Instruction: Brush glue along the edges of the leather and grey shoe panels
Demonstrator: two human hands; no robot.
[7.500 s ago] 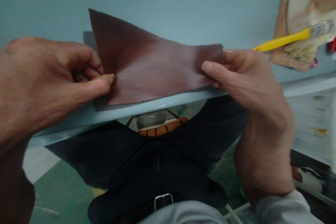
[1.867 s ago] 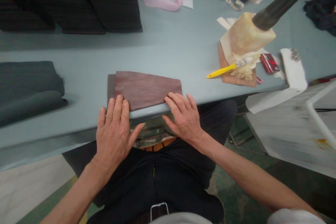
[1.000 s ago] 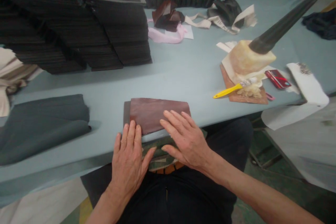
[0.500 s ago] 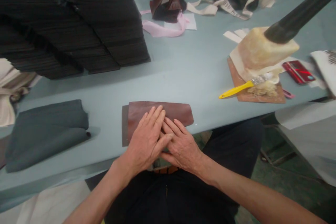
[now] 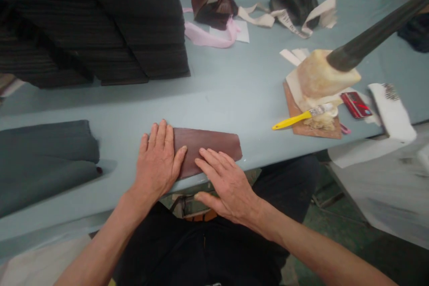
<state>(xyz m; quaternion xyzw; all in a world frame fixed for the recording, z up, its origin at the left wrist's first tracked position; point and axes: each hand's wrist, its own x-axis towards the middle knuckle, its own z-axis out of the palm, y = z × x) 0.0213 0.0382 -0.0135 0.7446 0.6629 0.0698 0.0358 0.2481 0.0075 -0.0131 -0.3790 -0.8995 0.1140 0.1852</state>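
A flat brown leather piece (image 5: pixel 214 140) lies along the front edge of the table. My left hand (image 5: pixel 157 158) is spread flat over its left end, fingers pointing away from me and thumb out to the right. That left end is hidden under the palm. My right hand (image 5: pixel 228 183) rests its outstretched fingertips on the leather's near side, right of the middle. The right thumb stands apart, past the table edge. Neither hand grips anything.
To the left lies a folded dark grey-green sheet (image 5: pixel 47 161). Tall stacks of black pieces (image 5: pixel 140 31) stand behind. On the right are a yellow-handled brush (image 5: pixel 291 122) on a brown board, a pale block with a dark handle (image 5: pixel 325 73), and a red box (image 5: pixel 355 105). Scraps (image 5: pixel 214 6) lie at the back.
My hands have moved apart: the left slid left from the leather's middle onto its left end, and the right stayed near the middle. The camera view has shifted slightly.
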